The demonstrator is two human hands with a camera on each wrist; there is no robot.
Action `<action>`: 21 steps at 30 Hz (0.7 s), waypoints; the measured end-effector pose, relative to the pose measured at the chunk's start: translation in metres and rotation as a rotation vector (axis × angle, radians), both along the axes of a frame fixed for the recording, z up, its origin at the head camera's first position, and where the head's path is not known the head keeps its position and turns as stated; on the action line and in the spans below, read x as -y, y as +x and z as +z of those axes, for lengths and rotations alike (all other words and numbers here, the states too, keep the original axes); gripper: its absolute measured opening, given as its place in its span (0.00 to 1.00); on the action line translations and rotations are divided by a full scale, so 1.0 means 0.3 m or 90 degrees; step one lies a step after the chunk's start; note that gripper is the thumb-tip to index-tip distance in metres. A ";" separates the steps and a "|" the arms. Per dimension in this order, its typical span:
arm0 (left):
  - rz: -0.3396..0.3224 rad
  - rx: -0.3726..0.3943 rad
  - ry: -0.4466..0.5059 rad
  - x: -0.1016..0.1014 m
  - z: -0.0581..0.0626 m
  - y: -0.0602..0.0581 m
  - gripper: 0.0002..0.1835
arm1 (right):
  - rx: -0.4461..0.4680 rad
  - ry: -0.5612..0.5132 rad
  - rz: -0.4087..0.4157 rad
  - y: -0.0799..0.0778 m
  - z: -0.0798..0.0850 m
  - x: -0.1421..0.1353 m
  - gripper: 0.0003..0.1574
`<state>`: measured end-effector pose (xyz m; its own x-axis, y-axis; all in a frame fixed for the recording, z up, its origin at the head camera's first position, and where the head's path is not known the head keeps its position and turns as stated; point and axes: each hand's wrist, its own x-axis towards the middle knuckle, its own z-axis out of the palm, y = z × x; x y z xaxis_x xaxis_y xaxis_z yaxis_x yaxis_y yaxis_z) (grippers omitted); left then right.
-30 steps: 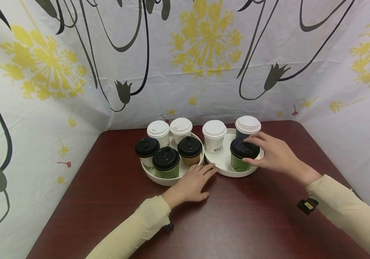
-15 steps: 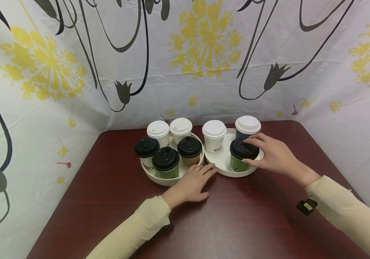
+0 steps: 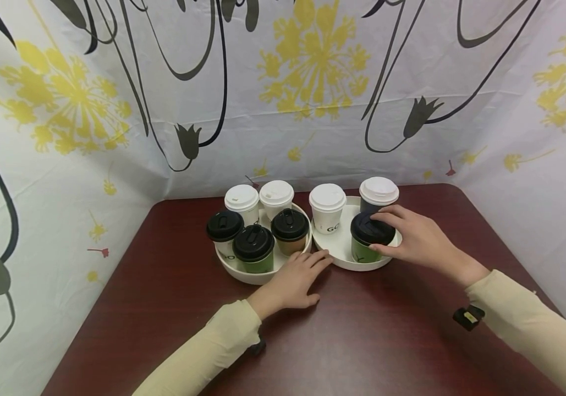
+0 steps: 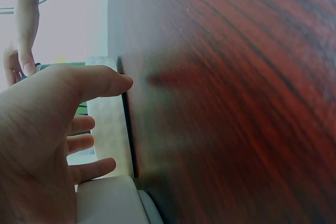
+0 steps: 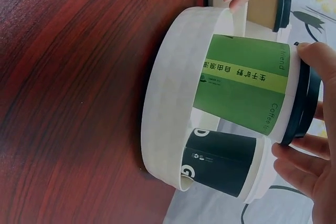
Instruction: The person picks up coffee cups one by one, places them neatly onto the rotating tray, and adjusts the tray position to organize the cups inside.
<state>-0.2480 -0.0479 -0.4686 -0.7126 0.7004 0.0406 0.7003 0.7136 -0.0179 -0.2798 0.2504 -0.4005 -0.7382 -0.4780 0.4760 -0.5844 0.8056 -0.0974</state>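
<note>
In the head view my right hand [image 3: 413,239] holds a green paper coffee cup [image 3: 366,250] by its black lid [image 3: 373,228]. Thumb and fingers are curled round the lid's edge, as the right wrist view shows. That cup [image 5: 247,82] stands in the right round white tray [image 5: 170,98], beside a dark cup with a white lid [image 5: 223,163]. A white cup marked with letters [image 3: 329,206] stands at that tray's left. My left hand [image 3: 290,283] lies with fingers extended where the two trays meet, fingertips at the right tray's rim and thumb apart.
The left white tray [image 3: 243,276] carries several lidded cups: two white-lidded ones [image 3: 243,201] behind, black-lidded ones in front, including another green cup [image 3: 254,250]. Both trays sit toward the back of the dark red table [image 3: 362,341], before a flower-patterned cloth [image 3: 273,132].
The right hand and the green cup it holds have shifted very slightly to the left. My left hand has stayed in place, and the other cups look unmoved.
</note>
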 end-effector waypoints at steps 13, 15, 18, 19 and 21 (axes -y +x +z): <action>-0.006 -0.012 0.003 0.001 0.000 0.000 0.47 | -0.018 0.003 0.009 0.000 -0.012 -0.001 0.38; -0.006 -0.012 0.003 0.001 0.001 0.000 0.47 | -0.020 0.008 0.010 0.000 -0.011 -0.001 0.38; -0.007 -0.013 0.003 0.001 0.002 0.000 0.47 | -0.020 0.017 0.011 -0.001 -0.009 0.000 0.38; -0.007 -0.013 0.002 0.001 0.002 0.000 0.47 | -0.020 0.021 0.011 -0.001 -0.008 0.000 0.39; -0.008 -0.013 0.001 0.001 0.002 -0.001 0.47 | -0.019 0.026 0.011 -0.001 -0.007 0.000 0.39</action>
